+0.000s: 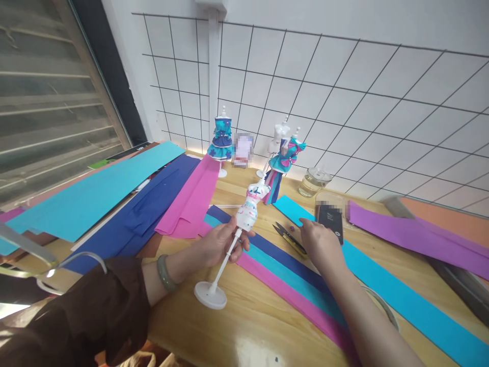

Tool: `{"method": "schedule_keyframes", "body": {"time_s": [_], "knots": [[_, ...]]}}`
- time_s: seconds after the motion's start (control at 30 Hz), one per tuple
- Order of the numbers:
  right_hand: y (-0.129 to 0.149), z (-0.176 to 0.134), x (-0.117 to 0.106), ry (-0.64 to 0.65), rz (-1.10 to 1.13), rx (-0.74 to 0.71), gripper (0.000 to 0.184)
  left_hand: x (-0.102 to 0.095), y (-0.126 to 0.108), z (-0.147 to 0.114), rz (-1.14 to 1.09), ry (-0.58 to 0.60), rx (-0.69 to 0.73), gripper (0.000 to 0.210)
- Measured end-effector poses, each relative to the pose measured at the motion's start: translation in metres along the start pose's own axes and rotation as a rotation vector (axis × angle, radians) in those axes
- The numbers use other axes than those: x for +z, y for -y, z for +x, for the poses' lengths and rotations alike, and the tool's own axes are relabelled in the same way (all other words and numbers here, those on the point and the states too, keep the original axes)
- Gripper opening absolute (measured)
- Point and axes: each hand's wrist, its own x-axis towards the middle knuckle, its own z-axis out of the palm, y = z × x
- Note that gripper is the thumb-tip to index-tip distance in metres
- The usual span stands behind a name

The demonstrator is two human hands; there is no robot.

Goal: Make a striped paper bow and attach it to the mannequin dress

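My left hand [218, 243] is closed round a miniature dress form [248, 210], just under its torso. The form is white with small coloured marks; it leans to the right, its round base toward me above the wooden table. My right hand [321, 245] reaches over the table beside yellow-handled thread snips [289, 238] and a dark phone [330, 222]. Most of its fingers are hidden behind the hand, so I cannot see whether they grip anything. Beneath both hands runs a long strip [284, 267] banded navy, turquoise and pink.
Two dressed miniature forms, one on a stand [222, 137] and one in turquoise and pink [288, 155], are at the back near a glass of liquid [314, 182]. Turquoise [114, 176], blue [153, 204] and pink sheets [191, 199] lie left; purple material [405, 232] lies right.
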Motion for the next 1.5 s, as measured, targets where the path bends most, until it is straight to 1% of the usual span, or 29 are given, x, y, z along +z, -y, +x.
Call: {"method": "schedule_keyframes", "body": {"time_s": [0.03,0.07,0.13,0.17,0.2,0.27,0.33,0.4,0.5,0.6,0.77,0.87,0.97,1.07,1.2,1.27,1.33,1.4,1.5], "knots": [[0.006,-0.002,-0.007,-0.045,0.092,0.014,0.023,0.000,0.001,0.000,0.009,0.002,0.010,0.057],[0.013,-0.004,-0.015,-0.084,0.231,0.024,0.023,0.000,0.003,0.000,0.019,0.000,0.021,0.057],[0.033,-0.012,-0.032,-0.136,0.569,0.011,0.022,0.001,0.006,0.000,0.052,-0.015,0.042,0.054],[0.043,-0.017,-0.039,-0.152,0.697,-0.009,0.022,0.001,0.007,0.000,0.077,-0.025,0.050,0.053],[0.053,-0.022,-0.046,-0.170,0.785,-0.044,0.021,0.001,0.008,-0.001,0.107,-0.033,0.057,0.052],[0.069,-0.031,-0.055,-0.182,0.872,-0.132,0.016,0.002,0.009,-0.002,0.166,-0.040,0.070,0.050],[0.079,-0.038,-0.057,-0.171,0.870,-0.213,0.012,0.003,0.008,-0.003,0.205,-0.023,0.076,0.049],[0.084,-0.041,-0.056,-0.151,0.818,-0.257,0.013,0.005,0.006,-0.005,0.214,0.007,0.081,0.048],[0.086,-0.042,-0.053,-0.127,0.724,-0.265,0.017,0.007,0.005,-0.005,0.208,0.024,0.089,0.046],[0.087,-0.042,-0.051,-0.135,0.671,-0.278,0.019,0.007,0.005,-0.005,0.223,0.020,0.087,0.044],[0.088,-0.043,-0.050,-0.193,0.575,-0.340,0.020,0.006,0.008,-0.006,0.273,0.006,0.091,0.038],[0.087,-0.044,-0.050,-0.209,0.536,-0.350,0.019,0.006,0.009,-0.006,0.260,0.018,0.063,0.037],[0.085,-0.043,-0.052,-0.152,0.645,-0.283,0.018,0.009,0.009,-0.005,0.203,0.055,0.016,0.039],[0.085,-0.041,-0.056,-0.044,0.834,-0.185,0.017,0.012,0.009,-0.005,0.097,0.088,-0.031,0.043],[0.085,-0.038,-0.060,0.109,1.048,-0.071,0.023,0.012,0.010,-0.005,-0.033,0.107,-0.066,0.045],[0.084,-0.037,-0.061,0.171,1.149,-0.046,0.026,0.011,0.010,-0.004,-0.060,0.112,-0.077,0.046],[0.083,-0.037,-0.061,0.207,1.228,-0.053,0.030,0.010,0.009,-0.004,-0.073,0.095,-0.084,0.045],[0.083,-0.037,-0.060,0.204,1.226,-0.071,0.034,0.010,0.009,-0.003,-0.063,0.074,-0.087,0.044],[0.083,-0.038,-0.057,0.144,1.090,-0.087,0.033,0.011,0.009,-0.003,-0.022,0.088,-0.089,0.045]]}}
